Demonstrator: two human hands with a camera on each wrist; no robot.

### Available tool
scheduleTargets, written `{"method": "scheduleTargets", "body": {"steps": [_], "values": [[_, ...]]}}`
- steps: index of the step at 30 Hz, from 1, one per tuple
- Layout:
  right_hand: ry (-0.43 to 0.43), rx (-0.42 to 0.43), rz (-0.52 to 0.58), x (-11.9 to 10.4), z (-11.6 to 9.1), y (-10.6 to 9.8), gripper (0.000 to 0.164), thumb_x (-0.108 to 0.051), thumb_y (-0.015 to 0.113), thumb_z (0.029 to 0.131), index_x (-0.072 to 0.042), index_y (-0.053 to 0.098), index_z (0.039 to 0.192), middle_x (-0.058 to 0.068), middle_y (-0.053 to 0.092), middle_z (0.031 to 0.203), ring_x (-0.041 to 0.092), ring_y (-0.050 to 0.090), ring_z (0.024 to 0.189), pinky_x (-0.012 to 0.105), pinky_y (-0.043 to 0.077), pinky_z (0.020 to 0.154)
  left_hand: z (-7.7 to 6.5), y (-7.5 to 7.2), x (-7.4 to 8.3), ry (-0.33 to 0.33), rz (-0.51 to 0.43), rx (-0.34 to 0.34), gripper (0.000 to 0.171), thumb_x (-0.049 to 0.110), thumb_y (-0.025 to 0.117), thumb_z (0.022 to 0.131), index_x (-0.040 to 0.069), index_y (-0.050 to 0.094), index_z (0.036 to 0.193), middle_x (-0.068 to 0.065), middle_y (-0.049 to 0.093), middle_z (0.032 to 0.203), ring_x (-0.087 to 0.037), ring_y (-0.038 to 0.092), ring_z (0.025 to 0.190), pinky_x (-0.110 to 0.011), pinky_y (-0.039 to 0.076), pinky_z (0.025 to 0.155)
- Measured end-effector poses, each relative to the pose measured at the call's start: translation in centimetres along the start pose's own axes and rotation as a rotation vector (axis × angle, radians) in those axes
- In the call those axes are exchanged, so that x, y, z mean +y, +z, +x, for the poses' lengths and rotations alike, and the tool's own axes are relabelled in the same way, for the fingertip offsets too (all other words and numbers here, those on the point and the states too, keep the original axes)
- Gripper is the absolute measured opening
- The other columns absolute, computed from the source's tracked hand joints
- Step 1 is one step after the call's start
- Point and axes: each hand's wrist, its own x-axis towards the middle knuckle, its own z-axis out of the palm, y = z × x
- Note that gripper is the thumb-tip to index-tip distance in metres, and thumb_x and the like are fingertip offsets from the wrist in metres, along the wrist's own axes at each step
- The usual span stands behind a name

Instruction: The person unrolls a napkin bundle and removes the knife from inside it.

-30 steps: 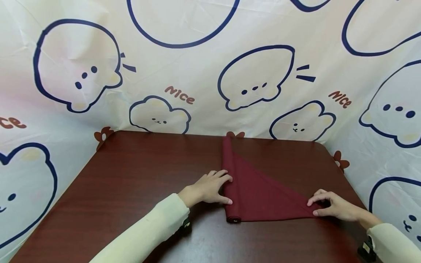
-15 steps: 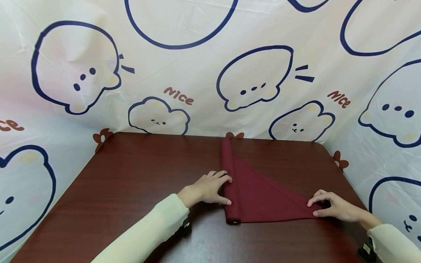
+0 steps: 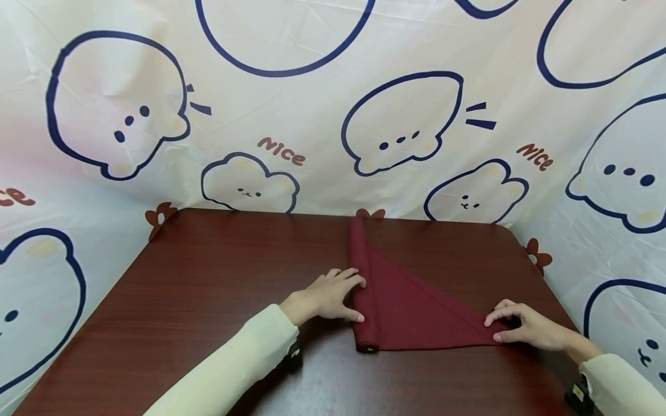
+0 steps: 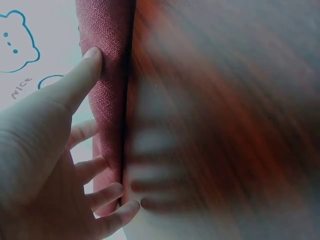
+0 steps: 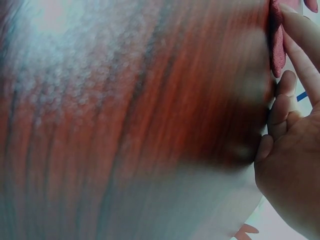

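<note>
A maroon cloth (image 3: 421, 312) lies on the dark wooden table, its left part a long tight roll (image 3: 359, 260) and its right part a flat triangle narrowing to a corner. My left hand (image 3: 330, 296) rests at the roll's left side with fingers spread, thumb and fingertips on it. In the left wrist view, the thumb touches the cloth roll (image 4: 109, 85) and the other fingers lie along it. My right hand (image 3: 528, 326) holds the cloth's right corner between thumb and index finger; the hand hides the tip. In the right wrist view, a bit of cloth (image 5: 278, 45) shows at the thumb.
The wooden table (image 3: 234, 254) has rounded far corners. A pale printed curtain (image 3: 322, 110) with cartoon animals hangs behind it and along both sides. Dark devices sit on the wrists below pale sleeves (image 3: 234, 358).
Both hands and the cloth keep the same positions on the table. The whole head view has shifted very slightly.
</note>
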Motion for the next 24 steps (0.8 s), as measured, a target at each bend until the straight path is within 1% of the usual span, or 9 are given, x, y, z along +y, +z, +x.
{"method": "scheduleTargets", "body": {"steps": [7,11,16,20,24], "values": [[0.013,-0.009,0.019,0.09,0.04,-0.06,0.019,-0.006,0.07,0.093,-0.011,0.072,0.111,0.002,0.062,0.102,0.007,0.053,0.097,0.022,0.04,0.077,0.76,-0.25,-0.34,0.008,-0.011,-0.009,0.064,0.052,0.076,0.086,0.027,0.05,0.139,-0.005,0.031,0.166,-0.039,0.033,0.148,-0.061,0.032,0.116],[0.005,0.0,0.005,0.1,0.21,-0.04,0.019,-0.007,0.071,0.092,-0.012,0.073,0.11,0.0,0.062,0.102,0.006,0.053,0.097,0.023,0.039,0.077,0.98,-0.51,-0.36,-0.001,-0.009,-0.018,0.064,0.05,0.077,0.086,0.027,0.05,0.139,-0.005,0.03,0.166,-0.038,0.031,0.149,-0.06,0.032,0.117],[-0.001,0.006,-0.009,0.09,0.28,-0.06,0.018,-0.007,0.072,0.091,-0.013,0.073,0.108,-0.002,0.062,0.102,0.004,0.053,0.097,0.023,0.039,0.078,1.03,-0.59,-0.29,-0.006,0.004,-0.021,0.064,0.051,0.077,0.086,0.028,0.051,0.14,-0.005,0.031,0.166,-0.038,0.03,0.15,-0.059,0.031,0.118],[0.0,0.012,-0.02,0.08,0.26,-0.05,0.018,-0.008,0.073,0.091,-0.014,0.073,0.108,-0.003,0.063,0.102,0.003,0.053,0.097,0.022,0.039,0.078,0.92,-0.74,-0.16,-0.008,-0.003,-0.016,0.064,0.05,0.077,0.086,0.027,0.051,0.14,-0.005,0.031,0.166,-0.037,0.029,0.151,-0.058,0.03,0.119],[0.007,0.009,-0.013,0.08,0.15,0.0,0.018,-0.008,0.073,0.091,-0.013,0.073,0.108,-0.002,0.063,0.103,0.004,0.053,0.097,0.022,0.039,0.078,0.78,-0.79,-0.04,-0.007,-0.002,-0.015,0.064,0.05,0.076,0.087,0.027,0.051,0.141,-0.005,0.032,0.166,-0.036,0.029,0.151,-0.057,0.031,0.119]]}}
